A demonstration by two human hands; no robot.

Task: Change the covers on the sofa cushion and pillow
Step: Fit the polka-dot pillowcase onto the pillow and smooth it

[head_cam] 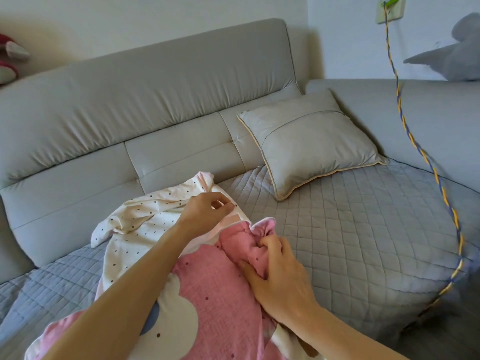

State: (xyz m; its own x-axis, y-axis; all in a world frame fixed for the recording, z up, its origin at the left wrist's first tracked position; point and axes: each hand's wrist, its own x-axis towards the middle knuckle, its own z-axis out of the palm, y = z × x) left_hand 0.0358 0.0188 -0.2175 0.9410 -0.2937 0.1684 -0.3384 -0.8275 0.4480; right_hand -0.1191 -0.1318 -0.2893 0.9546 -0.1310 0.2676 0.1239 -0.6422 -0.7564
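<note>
home living room, grey sofa (155, 81) with padded backrest, quilted seat cover (350, 229), loose grey pillow (311, 149), grey plush toy (454, 55) at the right edge, wall socket (391, 9) with braided cable (405, 120), plain white wall (155, 11)

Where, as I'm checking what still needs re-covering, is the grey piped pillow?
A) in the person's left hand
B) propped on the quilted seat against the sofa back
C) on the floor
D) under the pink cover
B: the grey pillow stands tilted on the quilted seat cover, with its top edge against the sofa back.
</note>
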